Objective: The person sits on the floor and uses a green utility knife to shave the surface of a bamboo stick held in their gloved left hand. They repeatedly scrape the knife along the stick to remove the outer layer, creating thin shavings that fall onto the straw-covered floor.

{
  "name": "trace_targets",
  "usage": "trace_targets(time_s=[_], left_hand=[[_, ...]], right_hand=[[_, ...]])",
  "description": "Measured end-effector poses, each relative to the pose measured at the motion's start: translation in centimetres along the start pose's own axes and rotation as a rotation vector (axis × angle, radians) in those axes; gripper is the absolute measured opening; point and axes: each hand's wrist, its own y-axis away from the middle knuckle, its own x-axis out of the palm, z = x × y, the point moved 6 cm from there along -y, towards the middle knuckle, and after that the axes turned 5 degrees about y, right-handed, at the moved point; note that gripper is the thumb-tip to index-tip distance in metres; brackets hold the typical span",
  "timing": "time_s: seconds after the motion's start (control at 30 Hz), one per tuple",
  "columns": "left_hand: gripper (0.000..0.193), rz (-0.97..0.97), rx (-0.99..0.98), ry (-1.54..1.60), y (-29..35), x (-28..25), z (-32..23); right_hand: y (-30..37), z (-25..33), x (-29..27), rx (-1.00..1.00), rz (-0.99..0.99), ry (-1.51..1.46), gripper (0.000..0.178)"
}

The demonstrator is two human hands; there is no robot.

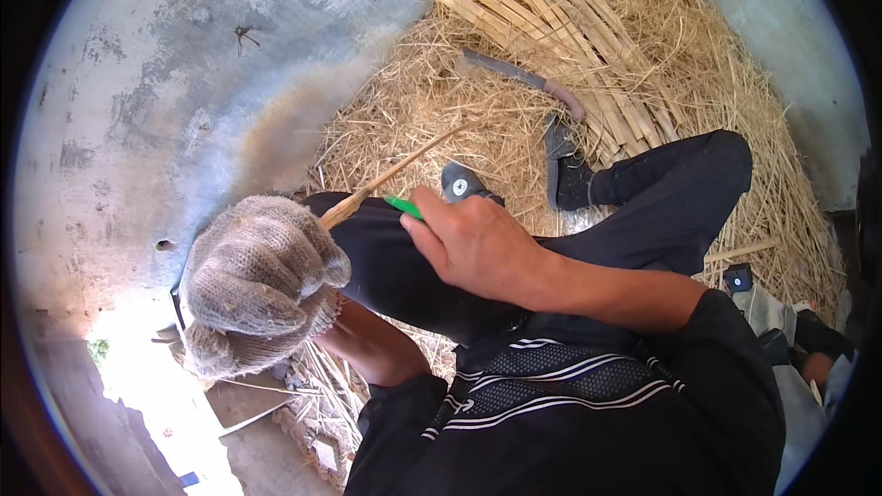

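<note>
Over the raised knee, gloved left hand was clenched around a bamboo strip; bare right hand was closed on a green-handled knife touching the strip, above straw.

The left hand wears a knitted glove of greyish beige, and beside it the thin stick it grips is pale tan. Next to that glove, the bare right hand shows a bright green handle. Below the glove, the sleeve and top are black with white stripes; the trousers are plain black. Beyond the glove lies golden-yellow straw, with a grey-bladed sickle on it whose handle is reddish brown.
</note>
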Motion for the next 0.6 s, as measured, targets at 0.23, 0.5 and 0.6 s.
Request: trace_targets(time_s=[0.23,0.5,0.6], left_hand=[[0.043,-0.047,0.004,-0.007,0.2,-0.7,0.3],[0.041,-0.217,0.06,0.035,0.9,-3.3,-0.4],[0.041,-0.347,0.06,-0.045,1.5,-4.7,-1.3]], right_hand=[[-0.9,-6.3,2.1,0.256,0.024,-0.054,0.023],[-1.8,-3.6,3.3,0.133,-0.069,-0.015,0.023],[-2.6,-2.9,4.0,0.12,-0.091,0.039,0.023]])
